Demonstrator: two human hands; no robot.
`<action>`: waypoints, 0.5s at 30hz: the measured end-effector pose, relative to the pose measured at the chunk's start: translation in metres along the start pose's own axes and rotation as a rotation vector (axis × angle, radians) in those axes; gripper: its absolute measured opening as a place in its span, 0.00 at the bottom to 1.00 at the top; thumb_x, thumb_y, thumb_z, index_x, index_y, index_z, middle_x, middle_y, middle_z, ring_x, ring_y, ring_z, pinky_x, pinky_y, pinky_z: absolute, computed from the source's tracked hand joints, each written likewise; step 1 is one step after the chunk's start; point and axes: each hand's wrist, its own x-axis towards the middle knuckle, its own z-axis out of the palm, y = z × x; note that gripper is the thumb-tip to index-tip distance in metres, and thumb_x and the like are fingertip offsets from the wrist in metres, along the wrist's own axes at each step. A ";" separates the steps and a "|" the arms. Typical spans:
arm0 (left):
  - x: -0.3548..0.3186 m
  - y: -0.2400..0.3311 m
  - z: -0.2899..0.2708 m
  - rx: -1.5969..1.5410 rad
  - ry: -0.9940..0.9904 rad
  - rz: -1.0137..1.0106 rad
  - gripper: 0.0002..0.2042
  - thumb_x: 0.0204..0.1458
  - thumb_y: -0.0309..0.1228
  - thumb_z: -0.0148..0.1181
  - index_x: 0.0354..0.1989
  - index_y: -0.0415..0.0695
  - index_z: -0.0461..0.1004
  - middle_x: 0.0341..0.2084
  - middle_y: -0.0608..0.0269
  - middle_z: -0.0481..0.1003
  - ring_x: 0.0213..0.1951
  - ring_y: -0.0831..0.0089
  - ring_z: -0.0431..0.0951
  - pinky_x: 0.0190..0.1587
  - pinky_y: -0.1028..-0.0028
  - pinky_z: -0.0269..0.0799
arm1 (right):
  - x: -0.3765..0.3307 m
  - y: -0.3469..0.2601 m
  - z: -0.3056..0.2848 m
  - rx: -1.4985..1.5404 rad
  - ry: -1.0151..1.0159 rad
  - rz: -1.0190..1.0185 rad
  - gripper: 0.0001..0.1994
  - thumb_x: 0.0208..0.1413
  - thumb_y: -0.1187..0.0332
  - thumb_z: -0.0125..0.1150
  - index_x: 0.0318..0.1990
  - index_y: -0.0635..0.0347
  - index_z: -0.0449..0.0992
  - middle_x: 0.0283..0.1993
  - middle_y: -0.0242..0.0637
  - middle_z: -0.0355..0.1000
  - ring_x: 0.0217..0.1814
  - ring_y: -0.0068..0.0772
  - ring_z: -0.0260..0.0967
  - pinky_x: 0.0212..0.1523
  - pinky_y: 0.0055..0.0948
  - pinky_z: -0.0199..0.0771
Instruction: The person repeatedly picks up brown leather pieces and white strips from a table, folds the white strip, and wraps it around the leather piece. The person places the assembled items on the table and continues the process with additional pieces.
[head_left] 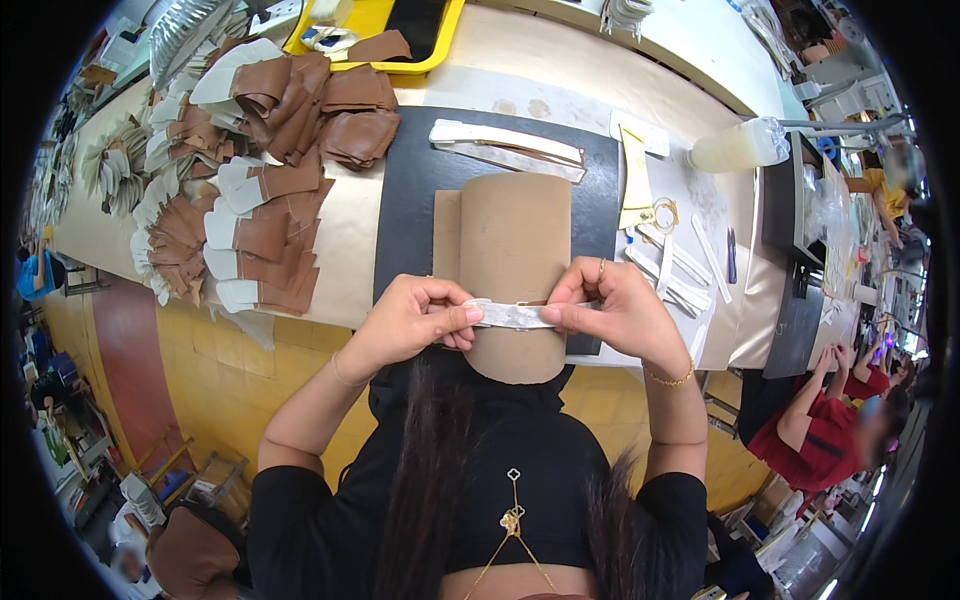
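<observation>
Bordering yellow floor [235,385] — beige table [347,255]

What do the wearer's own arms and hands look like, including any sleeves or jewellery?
Both hands are ungloved, and the forearms are bare below short black sleeves. The left hand has a thin, plain-looking bracelet at its wrist. The right hand has a gold-coloured ring on one finger and a gold-coloured chain around the wrist.

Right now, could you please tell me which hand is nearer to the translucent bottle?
Right: the right hand is below and left of the bottle in view; the left hand is farther left.
</observation>
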 end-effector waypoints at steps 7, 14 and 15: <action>0.002 0.003 0.003 0.113 0.021 0.030 0.09 0.55 0.29 0.60 0.34 0.33 0.75 0.22 0.63 0.75 0.26 0.81 0.76 0.31 0.81 0.75 | 0.002 0.008 -0.002 0.021 0.007 -0.022 0.14 0.50 0.67 0.68 0.31 0.61 0.65 0.21 0.29 0.70 0.24 0.14 0.67 0.26 0.17 0.65; 0.007 -0.005 -0.004 0.074 -0.061 0.179 0.07 0.53 0.27 0.62 0.31 0.34 0.76 0.34 0.63 0.70 0.31 0.79 0.75 0.34 0.81 0.74 | 0.002 0.019 -0.003 0.041 0.043 0.040 0.16 0.47 0.69 0.71 0.32 0.59 0.65 0.26 0.26 0.68 0.27 0.14 0.67 0.29 0.16 0.67; 0.007 -0.006 -0.008 0.050 -0.091 0.188 0.08 0.53 0.27 0.62 0.31 0.34 0.76 0.35 0.63 0.69 0.32 0.79 0.75 0.35 0.81 0.74 | 0.001 0.021 -0.004 0.058 0.047 -0.011 0.16 0.47 0.69 0.72 0.32 0.59 0.65 0.26 0.26 0.69 0.28 0.14 0.67 0.31 0.16 0.66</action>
